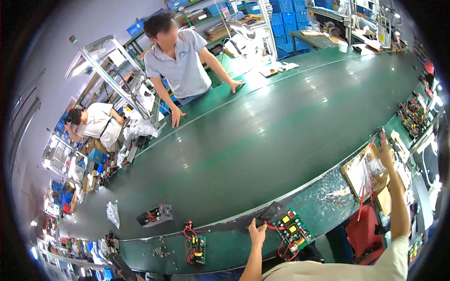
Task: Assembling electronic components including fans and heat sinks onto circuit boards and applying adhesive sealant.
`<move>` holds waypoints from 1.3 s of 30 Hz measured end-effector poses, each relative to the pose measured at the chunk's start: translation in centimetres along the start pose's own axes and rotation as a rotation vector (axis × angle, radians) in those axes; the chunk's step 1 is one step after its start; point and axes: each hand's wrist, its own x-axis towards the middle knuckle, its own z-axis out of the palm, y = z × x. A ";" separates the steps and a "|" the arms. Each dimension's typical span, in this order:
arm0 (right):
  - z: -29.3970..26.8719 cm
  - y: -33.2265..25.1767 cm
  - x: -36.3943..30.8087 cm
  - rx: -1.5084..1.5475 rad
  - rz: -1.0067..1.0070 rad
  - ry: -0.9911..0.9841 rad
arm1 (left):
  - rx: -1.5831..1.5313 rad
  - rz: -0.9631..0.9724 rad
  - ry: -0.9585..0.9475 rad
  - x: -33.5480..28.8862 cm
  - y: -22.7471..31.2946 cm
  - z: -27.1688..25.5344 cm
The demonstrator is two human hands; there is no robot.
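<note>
My left hand [257, 232] is closed at the near edge of the bench, its fingertips pinching a red wire [271, 227]. That wire runs to a green circuit board [304, 233] with yellow-topped parts, lying just right of the hand. A black flat piece [269, 211] sits beyond my fingers. My right arm stretches far to the right, and my right hand [385, 149] is closed at the bench's right part. Long red wires [367, 178] hang close by it, and a white tub [376, 166] stands below it. What the right fingers grip is too small to make out.
A second board with red wires [198, 249] lies left of me. On the wide dark-green belt [262, 154] rests a metal-cased unit with a fan [155, 215]. A co-worker [178, 65] leans on the far edge. Several assembled boards [414, 116] are piled at far right.
</note>
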 end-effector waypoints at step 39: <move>2.5 -14.7 -20.2 0.224 0.160 -0.554 | -0.194 -0.154 -0.186 0.5 0.2 0.4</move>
